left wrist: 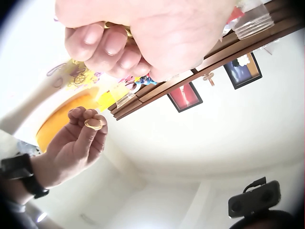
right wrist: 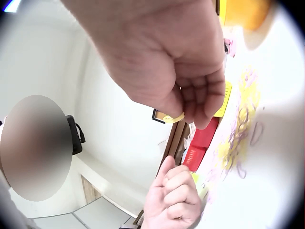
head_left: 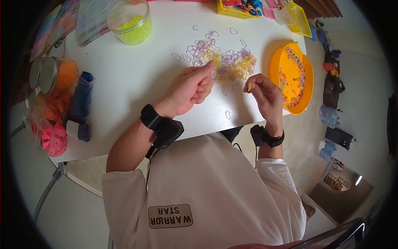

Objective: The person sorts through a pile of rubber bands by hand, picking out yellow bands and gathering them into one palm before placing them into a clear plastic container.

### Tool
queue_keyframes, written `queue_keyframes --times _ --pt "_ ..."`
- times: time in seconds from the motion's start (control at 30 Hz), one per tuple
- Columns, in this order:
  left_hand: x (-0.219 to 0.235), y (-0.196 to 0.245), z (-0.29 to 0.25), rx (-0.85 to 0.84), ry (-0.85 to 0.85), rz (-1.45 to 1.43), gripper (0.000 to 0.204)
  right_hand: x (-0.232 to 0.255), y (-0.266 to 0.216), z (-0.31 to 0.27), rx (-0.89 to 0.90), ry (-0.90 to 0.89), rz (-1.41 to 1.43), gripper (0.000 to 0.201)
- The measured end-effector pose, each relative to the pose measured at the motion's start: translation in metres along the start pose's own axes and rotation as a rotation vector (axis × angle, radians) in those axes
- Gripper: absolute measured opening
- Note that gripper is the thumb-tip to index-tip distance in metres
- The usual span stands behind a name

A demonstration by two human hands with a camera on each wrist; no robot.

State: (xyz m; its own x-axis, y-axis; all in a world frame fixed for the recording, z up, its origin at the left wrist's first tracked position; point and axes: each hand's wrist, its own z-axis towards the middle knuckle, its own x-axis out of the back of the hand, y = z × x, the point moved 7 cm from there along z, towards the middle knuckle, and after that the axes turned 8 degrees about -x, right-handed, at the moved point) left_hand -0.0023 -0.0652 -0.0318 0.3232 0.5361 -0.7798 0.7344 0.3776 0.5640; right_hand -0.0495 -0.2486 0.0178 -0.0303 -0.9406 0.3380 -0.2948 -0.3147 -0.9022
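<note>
Hands over white desk (head_left: pixel 137 89), both busy near a loose pile of thin purple and yellow loops (head_left: pixel 232 66). Right hand (head_left: pixel 267 97) is closed at the tips, thumb and forefinger pinching a small yellow loop (head_left: pixel 249 86), raised just beside the pile's right edge. Whether it's one loop or several together, can't tell. Left hand (head_left: pixel 192 89) has fingers curled in and thumb laid out along the top; left wrist view shows a sliver of yellow material (left wrist: pixel 127 31) gripped in the curled fingers, mostly hidden. Hands are apart, left one at the near left edge of the pile. A few single loops lie loose around the pile, some between the hands and the desk's near edge.

Right of the right hand: round orange-yellow plastic bowl (head_left: pixel 290 89) with small multicolour pieces inside. Far left: clear round tub (head_left: pixel 139 31) of neon green pieces, beside a clear flat plastic case (head_left: pixel 93 20). Left edge: jar of orange pieces (head_left: pixel 66 74), dark blue pouch (head_left: pixel 82 97), bright pink bundle (head_left: pixel 54 139). Far side: yellow plastic basket (head_left: pixel 237 13) holding colourful items.
</note>
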Motion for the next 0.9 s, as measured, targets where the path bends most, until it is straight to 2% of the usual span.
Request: queue_keyframes --times 0.13,0.27,0.3,0.4,0.53,0.9 --pt "0.000 -0.006 0.000 0.020 -0.051 0.054 0.044 -0.024 -0.017 -0.002 -0.009 -0.101 0.100 0.011" --pt "-0.006 -0.007 -0.002 0.051 -0.061 0.093 0.040 -0.038 -0.037 0.000 0.073 -0.097 -0.094 0.009" --pt "-0.008 -0.008 -0.003 0.066 -0.064 0.075 0.040 -0.044 -0.050 -0.001 0.202 -0.092 -0.190 0.010" --pt "-0.011 -0.013 -0.004 0.094 -0.058 0.042 0.040 -0.057 -0.056 0.001 0.306 -0.112 -0.298 0.012" --pt "-0.009 -0.015 -0.004 0.127 -0.092 0.053 0.036 -0.061 -0.060 0.002 0.284 -0.069 -0.393 0.013" --pt "-0.011 -0.016 -0.004 0.066 -0.195 0.083 0.037 -0.053 -0.057 0.003 0.281 -0.033 -0.323 0.013"
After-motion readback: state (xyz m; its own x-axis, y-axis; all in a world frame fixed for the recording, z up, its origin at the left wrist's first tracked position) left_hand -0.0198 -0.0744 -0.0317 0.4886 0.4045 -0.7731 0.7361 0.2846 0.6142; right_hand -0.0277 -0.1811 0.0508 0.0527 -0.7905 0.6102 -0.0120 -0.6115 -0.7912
